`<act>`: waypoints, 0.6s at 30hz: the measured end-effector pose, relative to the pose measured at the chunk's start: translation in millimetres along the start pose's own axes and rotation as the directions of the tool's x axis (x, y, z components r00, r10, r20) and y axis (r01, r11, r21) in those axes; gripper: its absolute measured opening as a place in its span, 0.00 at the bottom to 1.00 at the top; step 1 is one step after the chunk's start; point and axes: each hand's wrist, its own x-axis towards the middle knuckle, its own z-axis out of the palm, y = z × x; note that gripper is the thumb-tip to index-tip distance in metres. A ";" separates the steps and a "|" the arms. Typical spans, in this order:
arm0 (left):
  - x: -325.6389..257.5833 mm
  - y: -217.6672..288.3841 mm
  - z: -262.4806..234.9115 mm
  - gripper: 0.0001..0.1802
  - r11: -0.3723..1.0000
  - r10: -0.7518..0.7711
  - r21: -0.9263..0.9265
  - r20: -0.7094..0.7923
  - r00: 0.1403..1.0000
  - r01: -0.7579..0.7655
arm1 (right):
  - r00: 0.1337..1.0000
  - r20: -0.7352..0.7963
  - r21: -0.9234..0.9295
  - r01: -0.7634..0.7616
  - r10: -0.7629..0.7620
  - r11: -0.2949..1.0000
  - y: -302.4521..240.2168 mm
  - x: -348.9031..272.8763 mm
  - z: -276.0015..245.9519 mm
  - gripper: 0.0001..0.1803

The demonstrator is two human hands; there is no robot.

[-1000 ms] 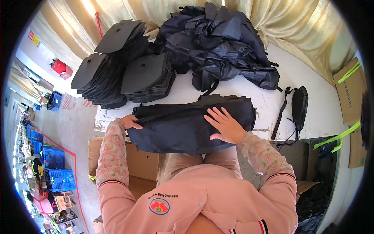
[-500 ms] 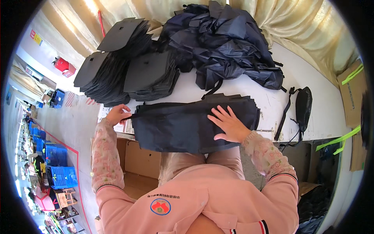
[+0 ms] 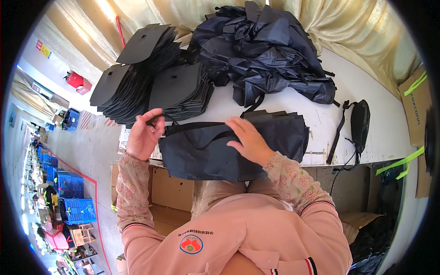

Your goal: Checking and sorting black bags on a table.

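A person in a pink patterned top stands at a white bench (image 3: pixel 348 114), both hands on a flat stack of dark navy fabric bags (image 3: pixel 229 146) lying along its near edge, part of the stack overhanging toward the person's lap. The right hand (image 3: pixel 247 140) lies flat and open, palm down, fingers spread on the top bag near the middle of the stack, gripping nothing. The left hand (image 3: pixel 144 135) is raised at the stack's left end, fingers loosely curled, the thumb and fingertips pinching a dark strap or edge of the top bag where it meets the corner. Just beyond the stack, on the left part of the bench, stand leaning piles of stiff black panels (image 3: pixel 151 78), fanned like cards. Behind them, toward the cream curtain (image 3: pixel 348 27), lies a loose heap of crumpled navy bags (image 3: pixel 270 50). To the right, well apart from the hands, a small black pouch with a strap (image 3: pixel 360 123) hangs over the bench edge. Blue crates (image 3: pixel 73 201) stand on the floor far to the left.
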 end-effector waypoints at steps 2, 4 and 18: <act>-13.6 -2.6 -10.4 0.30 0.987 0.159 0.012 -0.073 0.985 -0.159 | 0.998 0.038 -0.101 -0.046 0.050 0.994 5.5 -12.2 -0.3 0.41; -24.3 -7.7 -32.8 0.26 0.973 0.217 0.142 -0.273 0.937 -0.184 | 0.984 0.126 -0.246 -0.095 0.129 0.965 14.9 -25.9 3.7 0.47; -14.6 -30.1 -31.5 0.06 0.671 0.466 0.740 -0.382 0.798 -0.038 | 0.998 0.020 -0.070 -0.059 0.061 0.996 -4.8 -3.8 -2.5 0.41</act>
